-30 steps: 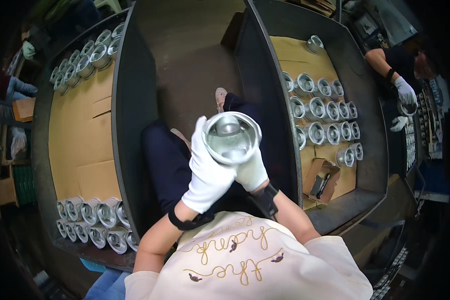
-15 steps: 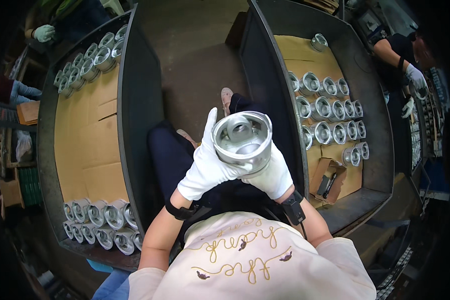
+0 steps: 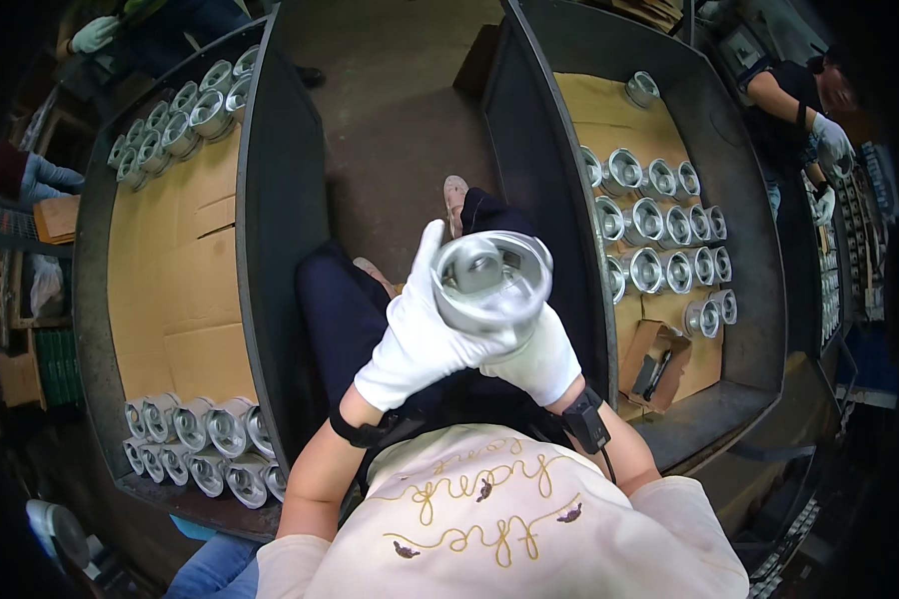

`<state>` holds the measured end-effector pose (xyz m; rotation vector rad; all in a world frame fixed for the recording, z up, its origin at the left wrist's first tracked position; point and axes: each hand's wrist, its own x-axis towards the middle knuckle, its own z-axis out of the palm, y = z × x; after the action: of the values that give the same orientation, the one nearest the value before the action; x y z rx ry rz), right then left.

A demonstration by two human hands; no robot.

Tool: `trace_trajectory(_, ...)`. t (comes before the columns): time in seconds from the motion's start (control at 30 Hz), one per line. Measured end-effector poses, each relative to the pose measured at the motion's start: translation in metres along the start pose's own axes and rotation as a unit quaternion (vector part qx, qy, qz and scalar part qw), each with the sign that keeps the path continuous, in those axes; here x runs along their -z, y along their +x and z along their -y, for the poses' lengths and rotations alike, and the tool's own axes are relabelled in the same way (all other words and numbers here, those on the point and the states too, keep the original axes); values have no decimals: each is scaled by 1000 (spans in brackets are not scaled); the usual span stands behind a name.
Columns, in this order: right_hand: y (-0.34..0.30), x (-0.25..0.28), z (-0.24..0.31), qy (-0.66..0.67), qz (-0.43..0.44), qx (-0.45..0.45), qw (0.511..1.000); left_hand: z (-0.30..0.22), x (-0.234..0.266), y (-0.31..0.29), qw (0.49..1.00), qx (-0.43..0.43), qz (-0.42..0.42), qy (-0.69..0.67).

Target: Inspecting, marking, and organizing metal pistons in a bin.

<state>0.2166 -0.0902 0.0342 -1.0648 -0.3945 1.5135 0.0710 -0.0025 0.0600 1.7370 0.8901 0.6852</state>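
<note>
Between my two white-gloved hands I hold one silvery metal piston [image 3: 491,290], its hollow end turned up toward me and a little blurred. My left hand [image 3: 420,334] wraps the piston's left side, with the thumb raised along the rim. From below and the right, my right hand [image 3: 544,359] closes on it, and the fingers are partly hidden behind the metal. The piston is held above my lap, between two dark metal bins.
The left bin [image 3: 285,180], lined with cardboard [image 3: 175,290], has pistons in rows at its far and near ends. More pistons [image 3: 646,220] stand in the right bin, beside a small open carton [image 3: 656,364] with a dark tool inside. Gloved co-workers [image 3: 819,130] stand beyond.
The piston has shifted slightly down and right in my hands and is now blurred. At the right, the co-worker's hands have moved slightly.
</note>
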Motion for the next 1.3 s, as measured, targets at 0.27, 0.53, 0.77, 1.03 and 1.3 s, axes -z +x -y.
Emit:
trace_trajectory(0.27,-4,25,-37,-115,15,64,991,-11,-16,-11,959,-209,-64,178)
trace_trajectory(0.53,-10,12,-31,-368,60,157,915,-22,-8,-4,991,1,-16,132)
trace_trajectory(0.77,-2,11,-22,-510,38,252,822,-12,6,-12,990,-67,12,127)
trace_trajectory(1.03,22,-8,27,377,116,-122,911,3,32,-27,984,-155,89,-8)
trace_trajectory(1.3,39,-5,29,360,107,-71,924,-2,47,-36,988,-126,3,93)
